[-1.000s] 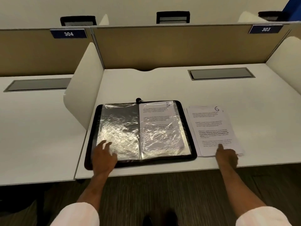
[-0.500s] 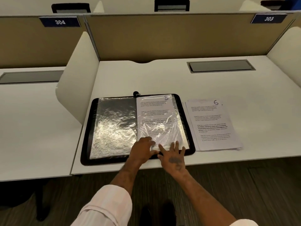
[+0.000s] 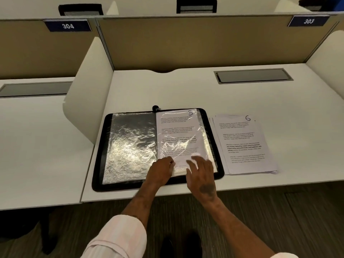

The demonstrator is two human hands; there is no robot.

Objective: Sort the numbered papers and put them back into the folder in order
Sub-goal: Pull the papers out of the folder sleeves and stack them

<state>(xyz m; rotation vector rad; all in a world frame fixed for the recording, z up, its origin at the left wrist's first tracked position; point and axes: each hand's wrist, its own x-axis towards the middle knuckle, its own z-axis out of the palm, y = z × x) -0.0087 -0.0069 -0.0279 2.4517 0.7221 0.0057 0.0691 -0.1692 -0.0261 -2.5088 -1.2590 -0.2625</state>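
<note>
softly lit from overhead, bright on the white desk (image 3: pixel 186 90), dim down at the floor (image 3: pixel 260 220). harsh white glare across the crinkled plastic sleeve (image 3: pixel 130 151), with a milder sheen over the page marked 5 (image 3: pixel 176 131). thin soft shadow along the near edge of the paper stack (image 3: pixel 245 146). slightly smeared at the right hand (image 3: pixel 202 175). bowed by the wide lens toward the edges, plainest along the partition (image 3: pixel 186 43). too soft to read the print.

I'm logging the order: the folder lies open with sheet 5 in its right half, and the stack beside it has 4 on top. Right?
Not quite. The head view shows 6, not 4, on top of the stack. The folder does lie open with sheet 5 in its right half.
</note>
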